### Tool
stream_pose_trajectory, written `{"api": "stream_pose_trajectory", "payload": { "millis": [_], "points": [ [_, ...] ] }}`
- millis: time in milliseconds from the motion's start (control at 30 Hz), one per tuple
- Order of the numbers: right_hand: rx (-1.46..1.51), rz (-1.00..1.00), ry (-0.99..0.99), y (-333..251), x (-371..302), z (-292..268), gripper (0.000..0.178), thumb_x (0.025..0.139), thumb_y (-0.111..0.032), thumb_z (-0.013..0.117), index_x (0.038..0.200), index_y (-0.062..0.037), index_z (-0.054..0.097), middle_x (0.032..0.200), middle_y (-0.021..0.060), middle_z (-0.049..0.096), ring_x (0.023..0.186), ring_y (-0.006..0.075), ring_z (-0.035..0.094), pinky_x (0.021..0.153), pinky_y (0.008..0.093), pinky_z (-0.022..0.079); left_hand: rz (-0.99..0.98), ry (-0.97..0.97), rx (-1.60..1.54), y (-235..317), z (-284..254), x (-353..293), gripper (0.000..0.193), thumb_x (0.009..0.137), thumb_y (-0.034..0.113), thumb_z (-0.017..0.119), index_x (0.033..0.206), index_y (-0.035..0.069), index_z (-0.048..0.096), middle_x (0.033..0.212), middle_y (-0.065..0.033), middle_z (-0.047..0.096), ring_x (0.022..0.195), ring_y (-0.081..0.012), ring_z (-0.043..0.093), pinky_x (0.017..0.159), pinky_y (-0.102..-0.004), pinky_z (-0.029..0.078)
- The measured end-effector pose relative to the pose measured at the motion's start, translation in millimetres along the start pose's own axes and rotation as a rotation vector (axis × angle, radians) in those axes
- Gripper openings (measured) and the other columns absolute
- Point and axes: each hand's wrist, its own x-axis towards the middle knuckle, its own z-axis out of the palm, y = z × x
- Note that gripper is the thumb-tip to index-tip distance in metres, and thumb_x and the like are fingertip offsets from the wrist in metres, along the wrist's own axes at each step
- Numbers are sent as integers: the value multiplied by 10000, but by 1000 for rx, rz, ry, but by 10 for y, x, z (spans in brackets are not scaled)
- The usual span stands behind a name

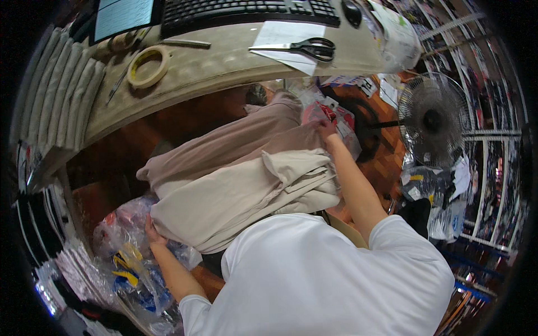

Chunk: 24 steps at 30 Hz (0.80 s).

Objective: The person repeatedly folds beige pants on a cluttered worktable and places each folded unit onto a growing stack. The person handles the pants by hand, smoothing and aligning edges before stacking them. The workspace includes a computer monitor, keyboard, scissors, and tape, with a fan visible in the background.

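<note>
Draped mauve-brown fabric, centre, far side; folded cream fabric, centre, near side; right hand pinching the mauve-brown fabric's right end; left hand at cream left edge, grip unclear; advisable: even tension, edges aligned

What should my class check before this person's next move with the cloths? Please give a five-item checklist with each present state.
1. Right hand holding the brown cloth: ok, at its right end.
2. Left hand gripping the cream cloth firmly: cannot tell; it is at the left end, but the grip is partly hidden.
3. Cream cloth lying smooth: not ok, folds are bunched at its right side.
4. Scissors away from both cloths: ok, they lie on white paper on the desk.
5. Fan apart from both cloths: ok, it stands off to the right.
</note>
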Motion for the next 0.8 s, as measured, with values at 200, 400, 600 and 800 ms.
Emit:
{"api": "stream_pose_trajectory", "payload": {
  "millis": [200, 400, 600, 800],
  "points": [
    [497, -150, 102, -527, -143, -170, 147, 802, -94, 699, 920, -86, 611, 872, 7, 606, 815, 145, 553, 747, 297, 439, 426, 160, 141, 264, 20, -52, 340, 895, 226, 576, 1206, 99, 522, 1154, -68, 569, 1076, -235, 536, 948, -409, 428],
    [490, -303, 126, -951, 71, -89, 217, 809, -145, 717, 949, -33, 597, 883, 12, 600, 797, 124, 538, 737, 286, 424, 643, 378, 360, 930, 240, -353, 319, 877, 129, 610, 1184, 96, 530, 1130, -64, 567, 1036, -192, 532, 893, -346, 437],
    [-255, -351, 140, -427, 579, 175, 276, 800, -169, 696, 1025, -64, 574, 923, 68, 623, 825, 180, 585, 698, 317, 458, 496, 368, 618, 747, -45, 233, 369, 884, 206, 609, 1223, 98, 509, 1146, -48, 550, 1033, -167, 507, 800, -340, 448],
    [-615, -511, -33, -705, -364, 629, 335, 788, -194, 680, 1062, -48, 555, 922, 176, 635, 881, 343, 606, 754, 404, 477, -22, 116, -17, -341, 161, 68, 538, 885, 408, 561, 1301, 85, 452, 1265, -73, 520, 1158, -257, 473, 980, -399, 367]
  ]
}}
